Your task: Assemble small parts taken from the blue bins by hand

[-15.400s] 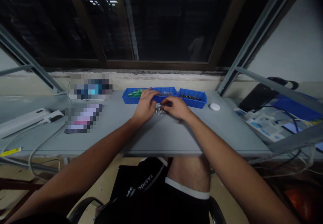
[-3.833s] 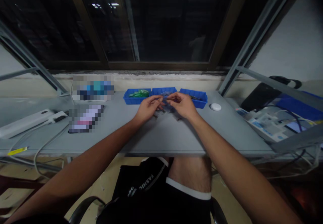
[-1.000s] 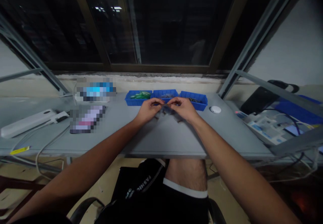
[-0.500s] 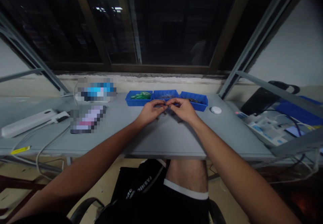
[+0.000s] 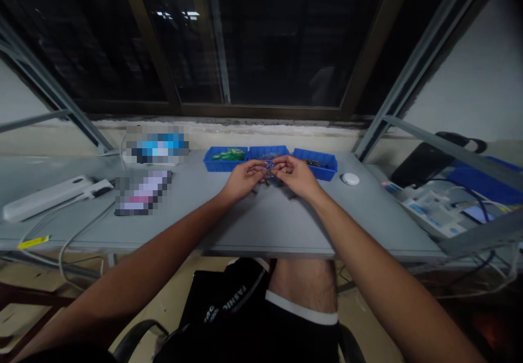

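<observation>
My left hand (image 5: 242,179) and my right hand (image 5: 297,176) meet above the grey table (image 5: 253,224), fingers pinched on a small clear plastic bag (image 5: 269,164) held between them. What the bag contains is too small to make out. Just behind the hands stand three blue trays in a row: the left tray (image 5: 224,159) with green parts, the middle tray (image 5: 266,151), and the right tray (image 5: 315,162) with dark parts. A few small dark pieces (image 5: 291,194) lie on the table under the hands.
A white round object (image 5: 350,179) lies right of the trays. A white power strip (image 5: 49,197) with cables sits at the left, near two blurred flat items (image 5: 141,191). Devices and wires (image 5: 433,205) crowd the right side. A dark window runs behind the table.
The hands drew together over the last second and lifted the small bag slightly. Much earlier they pressed a shiny bag on the table.
</observation>
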{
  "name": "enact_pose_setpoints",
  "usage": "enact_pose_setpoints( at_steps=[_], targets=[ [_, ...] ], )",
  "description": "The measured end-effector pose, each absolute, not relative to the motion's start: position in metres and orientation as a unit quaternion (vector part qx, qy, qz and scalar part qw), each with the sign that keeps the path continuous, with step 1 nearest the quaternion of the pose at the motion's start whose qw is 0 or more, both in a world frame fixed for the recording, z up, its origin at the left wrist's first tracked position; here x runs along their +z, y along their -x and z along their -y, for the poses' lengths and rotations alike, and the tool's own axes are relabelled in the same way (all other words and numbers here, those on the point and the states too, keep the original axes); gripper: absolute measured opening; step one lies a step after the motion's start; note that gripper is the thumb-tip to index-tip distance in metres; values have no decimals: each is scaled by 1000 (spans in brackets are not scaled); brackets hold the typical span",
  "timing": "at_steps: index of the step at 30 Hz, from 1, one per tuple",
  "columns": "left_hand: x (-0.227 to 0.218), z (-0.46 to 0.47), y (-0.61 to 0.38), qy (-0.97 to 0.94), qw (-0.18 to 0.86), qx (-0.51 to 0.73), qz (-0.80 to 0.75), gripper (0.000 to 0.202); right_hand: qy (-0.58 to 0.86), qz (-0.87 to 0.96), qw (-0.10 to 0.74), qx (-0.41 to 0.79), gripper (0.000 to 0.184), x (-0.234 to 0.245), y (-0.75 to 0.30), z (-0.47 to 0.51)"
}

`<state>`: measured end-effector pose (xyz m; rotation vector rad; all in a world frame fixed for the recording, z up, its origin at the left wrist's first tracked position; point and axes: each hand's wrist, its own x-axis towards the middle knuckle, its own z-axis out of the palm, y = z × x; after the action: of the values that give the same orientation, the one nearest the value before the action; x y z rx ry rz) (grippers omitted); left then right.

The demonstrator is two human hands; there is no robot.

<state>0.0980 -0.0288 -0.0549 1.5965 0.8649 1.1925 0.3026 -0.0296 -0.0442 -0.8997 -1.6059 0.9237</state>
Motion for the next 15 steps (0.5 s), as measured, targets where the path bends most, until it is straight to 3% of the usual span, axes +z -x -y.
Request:
enact_pose_setpoints(
  at_steps=[7, 11, 15],
  targets=[
    [-48, 33, -96, -676, 406, 510, -343, 14, 383, 720, 502, 286, 13, -38, -307, 34],
    [-45, 34, -94, -693, 369, 488, -383, 18, 393, 734, 512, 211, 16, -39, -309, 32],
    [-45, 36, -96, -678, 388, 454, -428, 26, 406, 730, 501, 226, 20, -41, -308, 33]
  ],
)
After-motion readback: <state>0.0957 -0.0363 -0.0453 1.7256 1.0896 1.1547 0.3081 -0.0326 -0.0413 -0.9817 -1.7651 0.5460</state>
